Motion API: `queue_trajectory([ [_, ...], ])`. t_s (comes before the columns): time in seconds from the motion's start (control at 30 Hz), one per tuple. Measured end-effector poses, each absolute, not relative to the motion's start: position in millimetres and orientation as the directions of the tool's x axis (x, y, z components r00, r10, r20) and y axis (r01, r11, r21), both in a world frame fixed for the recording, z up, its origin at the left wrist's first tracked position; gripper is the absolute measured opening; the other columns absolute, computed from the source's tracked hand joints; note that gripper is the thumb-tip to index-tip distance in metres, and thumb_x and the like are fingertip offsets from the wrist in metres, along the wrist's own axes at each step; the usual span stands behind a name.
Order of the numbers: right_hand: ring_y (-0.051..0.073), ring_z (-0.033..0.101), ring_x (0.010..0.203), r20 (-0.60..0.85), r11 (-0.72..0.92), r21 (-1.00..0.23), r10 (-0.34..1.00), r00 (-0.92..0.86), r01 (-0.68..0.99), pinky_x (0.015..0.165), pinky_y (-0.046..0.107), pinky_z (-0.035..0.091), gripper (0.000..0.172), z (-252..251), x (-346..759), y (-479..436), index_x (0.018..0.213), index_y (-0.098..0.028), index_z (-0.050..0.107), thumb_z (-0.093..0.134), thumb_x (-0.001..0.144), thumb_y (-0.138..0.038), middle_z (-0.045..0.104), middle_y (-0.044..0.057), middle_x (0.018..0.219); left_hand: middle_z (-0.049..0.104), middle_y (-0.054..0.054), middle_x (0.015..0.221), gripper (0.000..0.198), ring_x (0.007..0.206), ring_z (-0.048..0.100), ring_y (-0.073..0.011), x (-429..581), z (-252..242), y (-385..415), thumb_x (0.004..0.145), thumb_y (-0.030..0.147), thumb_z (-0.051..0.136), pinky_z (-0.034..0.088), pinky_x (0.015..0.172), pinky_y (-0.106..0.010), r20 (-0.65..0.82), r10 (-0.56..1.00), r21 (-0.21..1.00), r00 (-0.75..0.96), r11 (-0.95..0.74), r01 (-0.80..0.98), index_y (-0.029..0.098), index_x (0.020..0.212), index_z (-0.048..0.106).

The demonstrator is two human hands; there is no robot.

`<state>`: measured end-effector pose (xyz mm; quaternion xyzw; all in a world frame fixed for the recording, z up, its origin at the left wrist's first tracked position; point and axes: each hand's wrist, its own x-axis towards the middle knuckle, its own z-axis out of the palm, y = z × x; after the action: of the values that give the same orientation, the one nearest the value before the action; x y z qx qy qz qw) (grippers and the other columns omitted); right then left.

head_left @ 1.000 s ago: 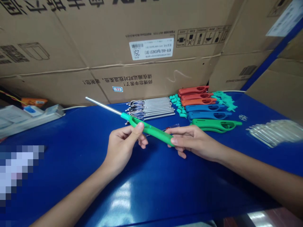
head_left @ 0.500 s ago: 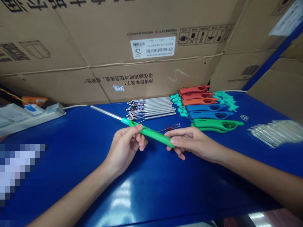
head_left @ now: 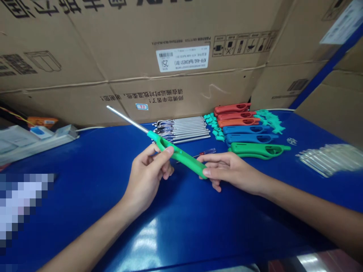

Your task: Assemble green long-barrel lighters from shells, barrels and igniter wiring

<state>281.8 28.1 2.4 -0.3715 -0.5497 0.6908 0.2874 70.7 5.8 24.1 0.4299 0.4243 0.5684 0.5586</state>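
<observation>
A green gas lighter (head_left: 188,161) with a long metal tube and a teal collar is held above the blue table, its tube slanting up to the left. My left hand (head_left: 151,172) is closed round its middle, thumb on the body just below the trigger opening. With thumb and fingers, my right hand (head_left: 227,170) pinches the lighter's lower end. Behind it lies a screwdriver (head_left: 209,151) with a clear handle, partly hidden by the lighter and my right hand.
Metal tubes with wires (head_left: 188,129) lie in a row at the back. Right of them are teal collars (head_left: 217,133), coloured lighter shells (head_left: 246,129), teal triggers (head_left: 272,119) and clear plastic pieces (head_left: 330,158). A power strip (head_left: 39,141) sits at left; cardboard (head_left: 181,94) stands behind.
The lighter has rolled, so its trigger opening now faces up more. Its metal tip has risen. My left fingers have shifted slightly; my right hand stays at the lower end.
</observation>
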Motion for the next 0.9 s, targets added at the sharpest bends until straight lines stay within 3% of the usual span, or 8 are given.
queue_trajectory([
  [0.13, 0.008, 0.054, 0.051, -0.212, -0.24, -0.97, 0.8, -0.561, 0.024, 0.049, 0.025, 0.049, 0.06, 1.8, 280.9, 27.5, 0.124, -0.009, 0.061, 0.08, 0.075, -0.039, 0.059, -0.001, 0.071, 0.047, 0.007, 0.05, 0.016, 0.042, 0.038, -0.004, 68.3, 28.6, 6.3, 0.078, 0.026, 0.078, 0.036, 0.048, -0.019, -0.045, 0.999, 0.933, 0.027, 0.052, -0.356, 0.014, 0.08, 0.068],
  [0.2, 0.008, 0.054, 0.051, -0.214, -0.243, -0.97, 0.795, -0.567, 0.026, 0.049, 0.025, 0.049, 0.061, 1.6, 280.9, 27.5, 0.125, -0.01, 0.06, 0.08, 0.075, -0.038, 0.059, -0.001, 0.072, 0.049, 0.007, 0.05, 0.021, 0.041, 0.037, -0.0027, 65.7, 28.6, 7.3, 0.078, 0.026, 0.079, 0.037, 0.048, -0.018, -0.086, 0.992, 0.9, 0.094, 0.117, -0.419, 0.014, 0.093, 0.072],
  [0.33, 0.008, 0.054, 0.05, -0.227, -0.255, -0.966, 0.784, -0.578, 0.034, 0.049, 0.025, 0.048, 0.062, 3.3, 282.0, 27.3, 0.127, -0.008, 0.06, 0.078, 0.077, -0.039, 0.064, 0.003, 0.076, 0.051, 0.007, 0.05, 0.023, 0.038, 0.034, -0.0011, 61.3, 25.3, 9.3, 0.078, 0.024, 0.078, 0.041, 0.049, -0.017, -0.085, 0.956, 0.801, 0.279, 0.232, -0.552, 0.016, 0.1, 0.074],
  [0.5, 0.008, 0.054, 0.052, -0.245, -0.27, -0.96, 0.698, -0.673, 0.069, 0.049, 0.024, 0.047, 0.054, 9.5, 282.9, 25.6, 0.126, -0.007, 0.06, 0.071, 0.084, -0.039, 0.067, 0.005, 0.081, 0.05, 0.009, 0.049, 0.012, 0.038, 0.033, -0.0013, 62.0, 18.9, 9.2, 0.08, 0.021, 0.078, 0.04, 0.048, -0.016, -0.049, 0.932, 0.735, 0.36, 0.278, -0.618, 0.02, 0.09, 0.072],
  [0.63, 0.007, 0.053, 0.053, -0.239, -0.285, -0.957, 0.664, -0.709, 0.056, 0.051, 0.024, 0.048, 0.047, 10.7, 282.2, 25.1, 0.119, -0.007, 0.064, 0.068, 0.086, -0.039, 0.067, 0.006, 0.083, 0.054, 0.008, 0.051, 0.009, 0.035, 0.028, 0.0, 63.7, 15.2, 7.8, 0.08, 0.021, 0.078, 0.038, 0.045, -0.014, -0.039, 0.933, 0.749, 0.357, 0.264, -0.608, 0.02, 0.084, 0.07],
  [0.9, 0.011, 0.059, 0.06, -0.243, -0.292, -0.955, 0.682, -0.69, 0.047, 0.053, 0.025, 0.052, 0.059, 3.0, 282.3, 26.5, 0.131, -0.006, 0.055, 0.072, 0.081, -0.034, 0.069, 0.01, 0.091, 0.056, 0.007, 0.048, 0.014, 0.037, 0.039, -0.0025, 62.9, 16.6, 6.2, 0.075, 0.021, 0.082, 0.043, 0.044, -0.015, -0.005, 0.955, 0.795, 0.298, 0.184, -0.577, 0.017, 0.078, 0.068],
])
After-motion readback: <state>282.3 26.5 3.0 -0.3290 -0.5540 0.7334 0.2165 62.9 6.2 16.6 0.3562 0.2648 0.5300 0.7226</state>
